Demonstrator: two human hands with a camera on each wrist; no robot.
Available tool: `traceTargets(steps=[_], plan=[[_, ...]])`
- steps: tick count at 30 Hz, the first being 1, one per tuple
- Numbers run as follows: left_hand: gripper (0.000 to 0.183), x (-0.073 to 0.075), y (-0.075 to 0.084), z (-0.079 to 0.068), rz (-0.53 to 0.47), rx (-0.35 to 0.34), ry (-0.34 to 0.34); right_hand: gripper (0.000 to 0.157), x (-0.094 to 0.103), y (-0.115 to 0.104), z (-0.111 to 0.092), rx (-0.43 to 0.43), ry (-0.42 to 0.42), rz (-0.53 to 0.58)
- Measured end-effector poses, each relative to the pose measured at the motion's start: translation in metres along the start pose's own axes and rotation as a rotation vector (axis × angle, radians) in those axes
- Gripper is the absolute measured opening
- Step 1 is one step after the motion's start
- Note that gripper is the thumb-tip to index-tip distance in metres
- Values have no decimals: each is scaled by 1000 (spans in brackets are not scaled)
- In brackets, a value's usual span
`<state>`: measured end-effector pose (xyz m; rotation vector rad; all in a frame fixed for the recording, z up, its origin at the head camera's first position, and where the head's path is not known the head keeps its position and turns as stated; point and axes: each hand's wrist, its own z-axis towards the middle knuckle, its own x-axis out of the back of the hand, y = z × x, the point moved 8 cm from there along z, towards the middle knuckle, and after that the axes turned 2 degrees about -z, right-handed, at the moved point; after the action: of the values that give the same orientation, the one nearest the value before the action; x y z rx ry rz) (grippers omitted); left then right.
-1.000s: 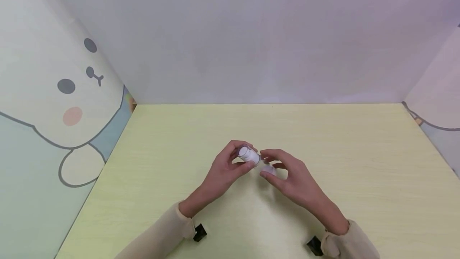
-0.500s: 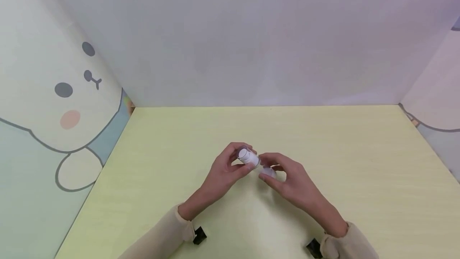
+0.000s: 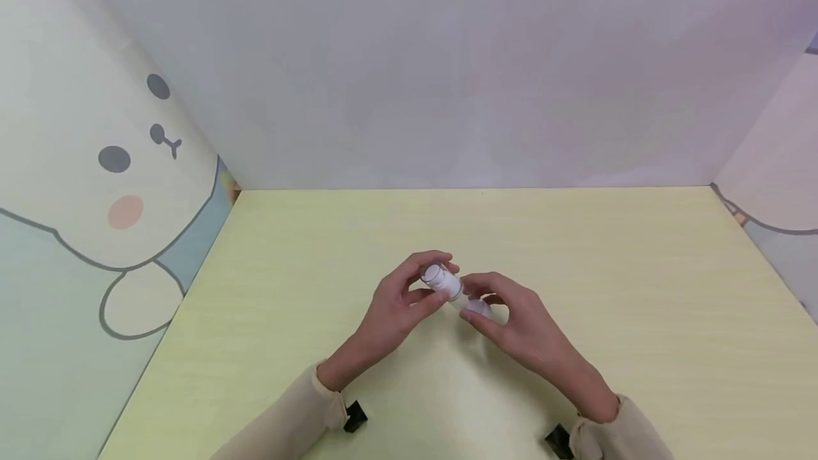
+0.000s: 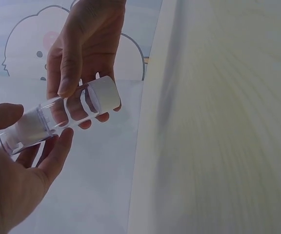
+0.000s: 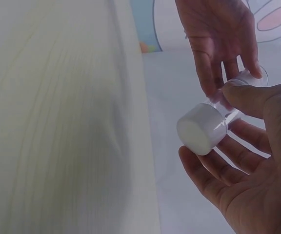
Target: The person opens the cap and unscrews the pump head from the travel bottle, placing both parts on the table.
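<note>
Bottle point(image 4: 58, 116), clear-walled and cylindrical with white ends, slants above the pale yellow wood-grained counter point(image 3: 358, 226), its long axis running from the left hand point(image 3: 395, 308), whose grip pinches one end, to the right hand point(image 3: 527, 321), whose grip pinches near the other, neither nearer.

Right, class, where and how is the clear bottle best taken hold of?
Grip the clear bottle by its round white end, probably from the person's right, thumb opposite fingers: that end points toward the right hand, its curved wall is largely bare, and the left hand holds the other end.
</note>
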<state>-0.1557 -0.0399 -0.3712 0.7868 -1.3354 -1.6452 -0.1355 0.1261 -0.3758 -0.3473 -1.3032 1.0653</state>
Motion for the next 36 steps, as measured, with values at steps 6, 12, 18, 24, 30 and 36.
traceTargets(steps=[6, 12, 18, 24, 30, 36], plan=[[40, 2, 3, 1, 18, -29, 8, 44, 1, 0, 1, 9, 3, -7], [37, 4, 6, 0, 18, -50, 24, 44, 0, -3, 0, 41, 27, -20], [35, 6, 7, 0, 12, -74, 39, 44, -2, -4, -1, 51, 30, -23], [33, 7, 7, -1, 10, -82, 64, 43, -3, -6, -1, 66, 29, -25], [34, 9, 6, -1, 10, -71, 81, 41, -3, -8, -1, 92, 42, -38], [34, 11, 6, -2, 11, -56, 114, 42, -3, -9, -2, 111, 69, -22]])
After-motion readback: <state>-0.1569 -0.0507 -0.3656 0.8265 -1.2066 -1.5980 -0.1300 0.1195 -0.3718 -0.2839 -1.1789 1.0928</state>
